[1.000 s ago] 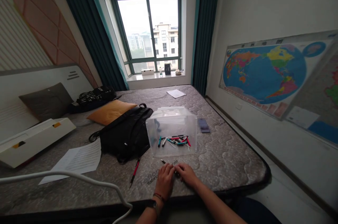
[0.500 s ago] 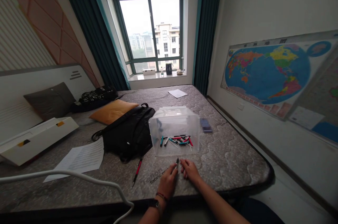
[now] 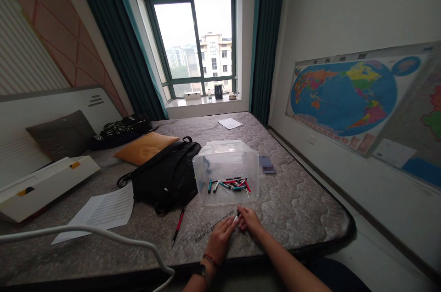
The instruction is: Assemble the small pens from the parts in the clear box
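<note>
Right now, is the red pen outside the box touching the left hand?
Apart: the head view shows printed mattress between the red pen and the left hand.

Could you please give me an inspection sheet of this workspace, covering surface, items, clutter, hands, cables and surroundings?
Surface: quilted mattress, with printed lettering near the hands.
Items: small dark-and-white object, mostly hidden by fingers; clear plastic bin ahead, containing loose pens.
Clutter: black backpack, red-and-black pen, printed sheet, white paper, orange cushion, grey pillow, long white box.
Hands: left hand and right hand meet around the small object; exact grip unclear.
Cables: one thick white cable, lower left foreground.
Surroundings: window ahead, dark teal curtains, world map on the right wall.
</note>
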Demonstrator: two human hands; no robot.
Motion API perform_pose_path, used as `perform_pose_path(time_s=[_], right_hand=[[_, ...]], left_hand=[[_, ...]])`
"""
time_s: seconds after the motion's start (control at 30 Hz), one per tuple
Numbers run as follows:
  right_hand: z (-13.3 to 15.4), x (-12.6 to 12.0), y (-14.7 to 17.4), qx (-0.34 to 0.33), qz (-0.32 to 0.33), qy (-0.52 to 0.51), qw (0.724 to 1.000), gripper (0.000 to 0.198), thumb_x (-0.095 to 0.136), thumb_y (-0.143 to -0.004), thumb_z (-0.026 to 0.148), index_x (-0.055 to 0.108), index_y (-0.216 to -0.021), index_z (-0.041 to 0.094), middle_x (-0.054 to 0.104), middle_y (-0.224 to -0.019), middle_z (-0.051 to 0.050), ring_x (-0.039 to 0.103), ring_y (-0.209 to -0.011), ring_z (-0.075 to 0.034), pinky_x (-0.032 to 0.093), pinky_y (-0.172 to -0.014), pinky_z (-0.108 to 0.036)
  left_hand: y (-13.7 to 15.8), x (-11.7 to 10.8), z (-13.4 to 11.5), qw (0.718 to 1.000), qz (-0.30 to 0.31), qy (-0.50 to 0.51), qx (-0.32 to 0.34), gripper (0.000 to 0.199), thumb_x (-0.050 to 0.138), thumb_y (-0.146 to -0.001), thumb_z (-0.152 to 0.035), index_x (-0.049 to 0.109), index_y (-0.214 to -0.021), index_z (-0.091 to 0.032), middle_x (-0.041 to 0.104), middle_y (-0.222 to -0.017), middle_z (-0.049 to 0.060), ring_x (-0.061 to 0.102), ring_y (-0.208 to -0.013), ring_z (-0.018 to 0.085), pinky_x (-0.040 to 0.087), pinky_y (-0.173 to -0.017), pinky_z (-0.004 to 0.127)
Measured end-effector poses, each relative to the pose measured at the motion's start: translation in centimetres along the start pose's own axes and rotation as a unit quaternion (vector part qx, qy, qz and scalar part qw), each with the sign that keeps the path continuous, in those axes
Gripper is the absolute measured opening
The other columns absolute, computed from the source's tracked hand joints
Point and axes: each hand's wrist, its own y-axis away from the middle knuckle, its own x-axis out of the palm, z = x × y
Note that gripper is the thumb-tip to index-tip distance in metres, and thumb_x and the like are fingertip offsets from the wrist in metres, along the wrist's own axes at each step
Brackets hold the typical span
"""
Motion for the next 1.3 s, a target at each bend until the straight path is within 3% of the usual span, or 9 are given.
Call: perform_pose_path(time_s=[0.2,0.37,0.47,0.7,0.87,1.07,1.3], right_hand=[[-0.1,-0.2,0.0,-0.046,-0.031,0.022,0.998,0.051,0.055,-0.078,0.07,0.051,-0.071,0.019,0.054,-0.047,0.003,0.047,-0.034,-0.009,0.031,-0.033,-0.019],[-0.4,0.0,0.5,-0.067,-0.012,0.038,0.997,0.054,0.051,-0.076,0.074,0.05,-0.071,0.02,0.059,-0.052,0.002,0.048,-0.035,-0.009,0.03,-0.033,-0.019],[-0.7,0.4,0.7,-0.083,0.0,0.086,0.993,0.053,0.051,-0.076,0.073,0.05,-0.07,0.02,0.056,-0.049,0.005,0.045,-0.033,-0.008,0.028,-0.032,-0.019],[-0.3,0.4,1.4,-0.09,0.034,0.088,0.991,0.052,0.061,-0.071,0.07,0.055,-0.074,0.018,0.062,-0.055,0.002,0.047,-0.037,-0.008,0.032,-0.036,-0.02],[0.1,0.3,1.7,-0.081,0.064,0.084,0.991,0.048,0.066,-0.07,0.064,0.055,-0.078,0.018,0.067,-0.061,0.0,0.05,-0.039,-0.009,0.033,-0.038,-0.019],[-0.5,0.5,1.2,-0.077,0.051,0.102,0.99,0.053,0.058,-0.074,0.072,0.051,-0.074,0.02,0.062,-0.057,0.003,0.05,-0.037,-0.01,0.032,-0.036,-0.02],[-0.7,0.6,1.2,-0.099,0.057,0.175,0.978,0.061,0.041,-0.086,0.073,0.051,-0.056,0.021,0.047,-0.039,0.004,0.044,-0.032,-0.011,0.03,-0.038,-0.022]], left_hand=[[0.1,0.3,-0.1,1.0,-0.008,-0.011,-0.026,0.05,0.043,-0.096,-0.014,0.047,-0.143,-0.028,0.064,-0.131,0.008,0.062,-0.116,0.021,0.056,-0.096,0.042],[-0.2,0.0,-0.1,0.985,-0.046,-0.015,-0.164,0.033,0.04,-0.098,-0.019,0.065,-0.119,-0.026,0.069,-0.104,0.007,0.066,-0.095,0.019,0.055,-0.086,0.035],[-0.5,-0.4,-0.2,0.973,-0.05,-0.019,-0.225,0.031,0.038,-0.099,-0.02,0.067,-0.107,-0.024,0.066,-0.095,0.005,0.064,-0.088,0.018,0.053,-0.081,0.033],[-0.7,-1.1,-1.2,0.979,-0.024,-0.037,-0.197,0.02,0.054,-0.094,-0.028,0.062,-0.111,-0.025,0.065,-0.103,0.003,0.062,-0.096,0.02,0.048,-0.085,0.033],[-0.6,-0.8,-1.0,0.978,-0.033,-0.078,-0.189,0.014,0.049,-0.096,-0.024,0.063,-0.097,-0.023,0.067,-0.091,0.002,0.062,-0.087,0.02,0.045,-0.08,0.034],[-0.6,-0.7,-1.0,0.977,-0.046,-0.089,-0.188,0.018,0.047,-0.097,-0.024,0.064,-0.099,-0.023,0.069,-0.092,0.003,0.062,-0.087,0.021,0.044,-0.081,0.036],[-0.6,-0.2,-0.8,0.973,-0.049,-0.107,-0.198,0.019,0.047,-0.098,-0.023,0.064,-0.104,-0.024,0.07,-0.095,0.003,0.063,-0.089,0.021,0.044,-0.082,0.037]])
